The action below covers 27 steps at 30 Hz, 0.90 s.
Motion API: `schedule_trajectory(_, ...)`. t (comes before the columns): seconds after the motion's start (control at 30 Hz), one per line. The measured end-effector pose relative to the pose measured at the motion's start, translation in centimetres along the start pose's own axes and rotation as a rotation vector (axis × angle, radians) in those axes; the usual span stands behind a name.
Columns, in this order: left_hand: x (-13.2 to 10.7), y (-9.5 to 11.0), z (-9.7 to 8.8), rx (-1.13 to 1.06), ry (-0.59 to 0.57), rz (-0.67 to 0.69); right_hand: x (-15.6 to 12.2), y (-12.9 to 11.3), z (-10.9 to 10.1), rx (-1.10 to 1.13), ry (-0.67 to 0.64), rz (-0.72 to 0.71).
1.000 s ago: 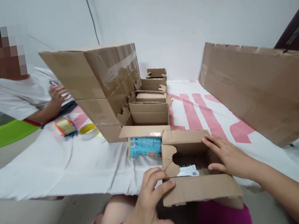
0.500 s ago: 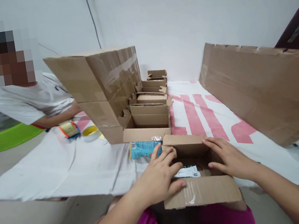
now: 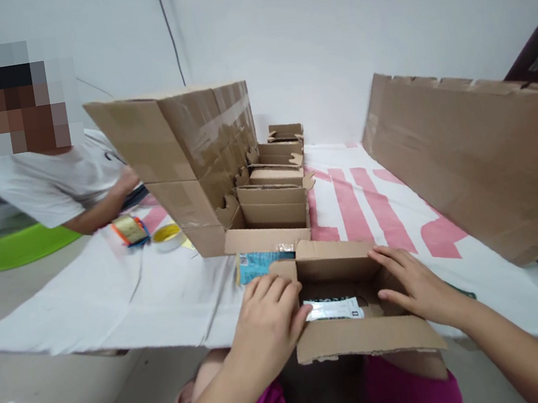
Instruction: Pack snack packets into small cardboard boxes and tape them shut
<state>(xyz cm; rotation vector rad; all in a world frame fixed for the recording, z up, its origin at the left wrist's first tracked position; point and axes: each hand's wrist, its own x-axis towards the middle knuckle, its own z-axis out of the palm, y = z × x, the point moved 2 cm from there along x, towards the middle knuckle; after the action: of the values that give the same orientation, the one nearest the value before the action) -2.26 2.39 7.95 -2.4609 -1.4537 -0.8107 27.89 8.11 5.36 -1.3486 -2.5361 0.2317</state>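
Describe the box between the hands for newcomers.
Start at the tall carton stack, then follow the row of open boxes beside it to the near end. The nearest box alone has the left hand and right hand on it, and a white packet showing inside.

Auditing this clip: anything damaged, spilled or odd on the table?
Yes, the big cardboard at right: its top edge is ragged and notched, as if torn rather than cut. The near box has a slightly rough edge on its front flap. No spill shows on the cloth.

Magenta shorts (image 3: 413, 387), bare forearms (image 3: 517, 341), bare fingers (image 3: 389, 259)
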Motion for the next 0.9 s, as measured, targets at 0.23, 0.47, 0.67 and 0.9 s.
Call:
schedule_trajectory(0.23,-0.8,-0.9,1.4,-0.101,-0.223,-0.091,-0.4,0.0,0.0,0.036,-0.024,0.012)
schedule_trajectory(0.47,-1.4,-0.5,3.9,-0.341,-0.228,-0.119,-0.8,0.9,0.3,0.188,-0.192,-0.022)
schedule_trajectory(0.67,-1.7,-0.3,4.9,-0.529,-0.243,-0.236,-0.1,0.7,-0.3,0.219,-0.261,0.034)
schedule_trajectory(0.9,-2.3,-0.4,6.5,-0.64,-0.114,-0.24,1.1,0.3,-1.3,0.195,-0.271,-0.001)
